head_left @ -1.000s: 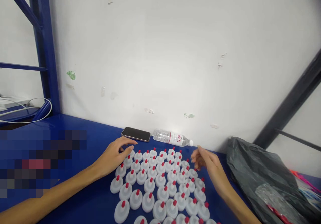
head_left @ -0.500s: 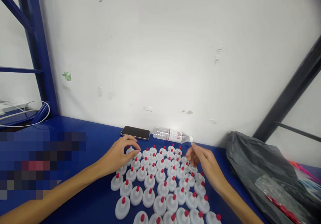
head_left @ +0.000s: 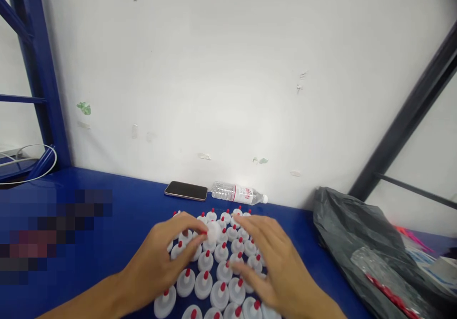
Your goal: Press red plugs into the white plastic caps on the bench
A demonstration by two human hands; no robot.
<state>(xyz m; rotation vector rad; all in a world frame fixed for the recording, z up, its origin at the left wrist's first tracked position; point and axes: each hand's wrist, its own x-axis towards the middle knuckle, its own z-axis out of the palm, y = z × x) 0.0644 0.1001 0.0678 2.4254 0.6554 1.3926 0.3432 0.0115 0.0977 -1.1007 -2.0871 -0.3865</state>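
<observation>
Many white, round plastic pieces with red tips (head_left: 203, 284), like nozzle caps, stand in loose rows on the blue table (head_left: 135, 214). My left hand (head_left: 167, 247) pinches one white cap (head_left: 214, 232) by its red tip between thumb and forefinger, tilted on its side above the others. Facing it from the right, my right hand (head_left: 274, 257) has its fingers spread and thumb apart, with nothing visible between them; it hovers over the right side of the rows and hides several caps.
By the wall lie a phone (head_left: 185, 190) and a clear plastic bottle (head_left: 239, 193) on its side. A dark plastic bag (head_left: 352, 233) and a clear bag with red pieces (head_left: 385, 285) are at the right. Blue frame posts (head_left: 50, 71) rise at left.
My left hand has moved right and nearer, lifting a cap off the table. My right hand has come left and opened out. The view has shifted slightly right.
</observation>
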